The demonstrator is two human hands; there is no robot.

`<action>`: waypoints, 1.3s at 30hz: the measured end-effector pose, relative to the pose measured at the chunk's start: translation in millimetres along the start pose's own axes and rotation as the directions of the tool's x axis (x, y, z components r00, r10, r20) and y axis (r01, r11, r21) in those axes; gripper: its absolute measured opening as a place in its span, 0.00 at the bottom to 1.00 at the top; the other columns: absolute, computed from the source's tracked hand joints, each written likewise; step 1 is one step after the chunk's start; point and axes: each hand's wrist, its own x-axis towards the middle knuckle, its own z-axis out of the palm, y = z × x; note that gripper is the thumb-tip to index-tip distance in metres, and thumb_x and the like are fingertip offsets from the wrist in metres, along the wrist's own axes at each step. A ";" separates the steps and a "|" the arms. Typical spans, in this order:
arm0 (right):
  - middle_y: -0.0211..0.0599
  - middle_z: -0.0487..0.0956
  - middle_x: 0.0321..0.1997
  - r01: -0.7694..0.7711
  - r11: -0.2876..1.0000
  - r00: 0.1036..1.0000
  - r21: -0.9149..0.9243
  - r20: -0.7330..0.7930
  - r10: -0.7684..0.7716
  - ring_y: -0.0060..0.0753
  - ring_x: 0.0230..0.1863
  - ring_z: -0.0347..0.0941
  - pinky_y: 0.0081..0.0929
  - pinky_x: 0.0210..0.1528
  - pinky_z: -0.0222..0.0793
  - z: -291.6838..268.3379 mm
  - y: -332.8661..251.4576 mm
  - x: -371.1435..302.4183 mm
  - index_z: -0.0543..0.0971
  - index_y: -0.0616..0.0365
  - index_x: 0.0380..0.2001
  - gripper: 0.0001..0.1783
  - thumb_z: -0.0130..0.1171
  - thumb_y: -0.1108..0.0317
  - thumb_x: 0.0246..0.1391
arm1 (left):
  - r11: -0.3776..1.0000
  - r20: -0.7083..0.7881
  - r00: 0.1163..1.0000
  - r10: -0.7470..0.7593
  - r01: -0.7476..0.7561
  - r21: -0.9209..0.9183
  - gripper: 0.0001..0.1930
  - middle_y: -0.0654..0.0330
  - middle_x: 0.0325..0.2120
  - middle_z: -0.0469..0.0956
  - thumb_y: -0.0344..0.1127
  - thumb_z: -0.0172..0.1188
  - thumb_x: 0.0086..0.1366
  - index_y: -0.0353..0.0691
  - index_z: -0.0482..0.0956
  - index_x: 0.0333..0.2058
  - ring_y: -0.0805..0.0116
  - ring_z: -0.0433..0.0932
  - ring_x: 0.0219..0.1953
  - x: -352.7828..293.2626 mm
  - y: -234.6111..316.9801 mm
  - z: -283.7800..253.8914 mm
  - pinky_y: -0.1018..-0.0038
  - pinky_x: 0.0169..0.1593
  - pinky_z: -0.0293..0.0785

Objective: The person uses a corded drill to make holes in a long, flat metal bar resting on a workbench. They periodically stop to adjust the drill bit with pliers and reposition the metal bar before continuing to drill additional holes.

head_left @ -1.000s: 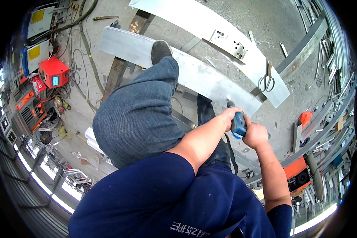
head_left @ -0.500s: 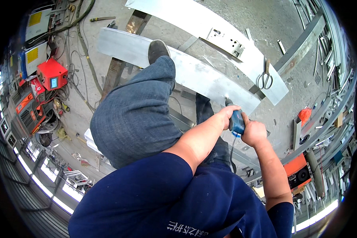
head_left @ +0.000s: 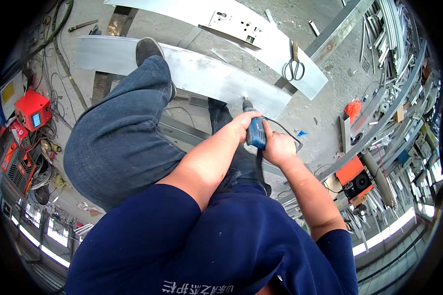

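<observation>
A blue power drill [head_left: 256, 132] is held in both my hands, its bit end touching a long silvery metal plank [head_left: 202, 73] near the plank's right end. My left hand [head_left: 243, 124] is wrapped round the drill's front part. At the drill's rear, my right hand [head_left: 279, 147] is closed on the grip, which its fingers mostly hide. My shoe [head_left: 148, 50] rests on the plank's left part. Beyond lies a second metal plank [head_left: 275, 42], bearing a plate with cut-outs [head_left: 235, 28] and a pair of scissors [head_left: 294, 66].
A dark steel beam [head_left: 337, 32] runs under the planks at the right. Metal strips [head_left: 391, 29] are piled along the far right. At the left stands a red machine [head_left: 33, 110] among cables. An orange and black machine [head_left: 354, 179] sits at the right.
The whole view has shifted, so the planks, drill and floor items appear farther left and higher. Both hands still hold the drill against the near plank.
</observation>
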 end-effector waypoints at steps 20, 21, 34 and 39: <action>0.41 0.84 0.42 0.027 0.995 0.999 -0.094 -0.013 -0.029 0.46 0.43 0.83 0.41 0.45 0.79 -24.7 14.5 9.0 0.60 0.46 0.73 0.47 0.62 0.65 0.47 | 0.990 -0.024 1.000 -0.002 -0.001 -0.138 0.21 0.53 0.41 0.83 0.52 0.63 0.65 0.40 0.78 0.45 0.55 0.84 0.41 1.7 3.1 15.6 0.56 0.51 0.81; 0.41 0.84 0.43 0.036 0.997 0.997 -0.075 -0.066 -0.041 0.46 0.43 0.83 0.42 0.46 0.79 -21.5 16.2 7.4 0.61 0.46 0.72 0.46 0.62 0.66 0.47 | 0.990 -0.023 1.000 0.006 -0.009 -0.137 0.21 0.53 0.41 0.83 0.51 0.63 0.65 0.40 0.78 0.45 0.55 0.84 0.41 1.4 3.1 17.7 0.55 0.51 0.80; 0.50 0.84 0.40 -0.073 0.981 0.993 0.182 -0.083 0.089 0.54 0.40 0.82 0.48 0.45 0.78 13.8 16.3 3.7 0.60 0.48 0.71 0.50 0.65 0.64 0.41 | 0.998 -0.173 0.984 0.051 -0.043 0.046 0.20 0.51 0.39 0.80 0.42 0.68 0.61 0.35 0.77 0.45 0.54 0.81 0.41 22.1 2.2 18.5 0.55 0.48 0.79; 0.53 0.84 0.36 -0.030 0.988 0.992 0.154 -0.120 0.049 0.57 0.38 0.82 0.48 0.42 0.78 13.7 20.7 4.9 0.61 0.47 0.71 0.51 0.66 0.66 0.38 | 1.000 -0.155 0.988 0.012 -0.015 -0.018 0.20 0.51 0.39 0.80 0.42 0.68 0.61 0.36 0.76 0.46 0.54 0.81 0.41 21.0 5.7 16.8 0.54 0.49 0.78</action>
